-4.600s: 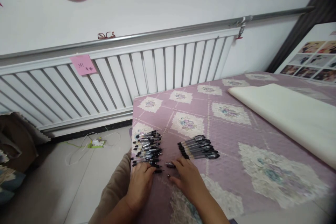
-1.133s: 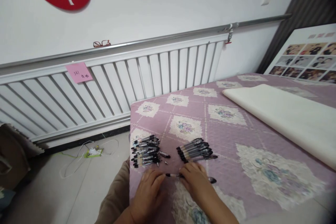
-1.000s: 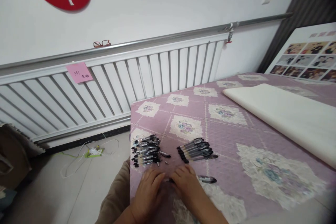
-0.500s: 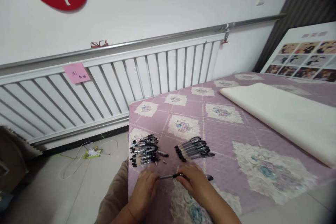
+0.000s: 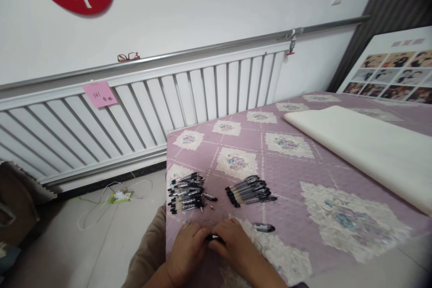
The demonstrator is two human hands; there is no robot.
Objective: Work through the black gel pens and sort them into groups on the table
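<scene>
My left hand [image 5: 187, 249] and my right hand [image 5: 234, 245] meet at the near edge of the purple quilted bed [image 5: 293, 166]. Their fingertips pinch a short dark pen part [image 5: 212, 237] between them, mostly hidden. A pile of black pens [image 5: 185, 192] lies just beyond my left hand. A neater row of black pens [image 5: 249, 190] lies beyond my right hand. A loose pen cap [image 5: 263, 227] rests on the cover to the right of my right hand. Two small pen bits [image 5: 211, 198] lie beside the left pile.
A white folded sheet [image 5: 357, 148] lies across the bed's right side. A white radiator cover [image 5: 141, 108] with a pink note [image 5: 97, 94] and red glasses [image 5: 128, 57] runs along the wall. Cables [image 5: 111, 195] lie on the floor at left; a photo board [image 5: 391, 72] leans at right.
My hands have drawn together; the pen they held stretched between them half a second ago is now mostly hidden in my fingers. The cap stays on the cover at right.
</scene>
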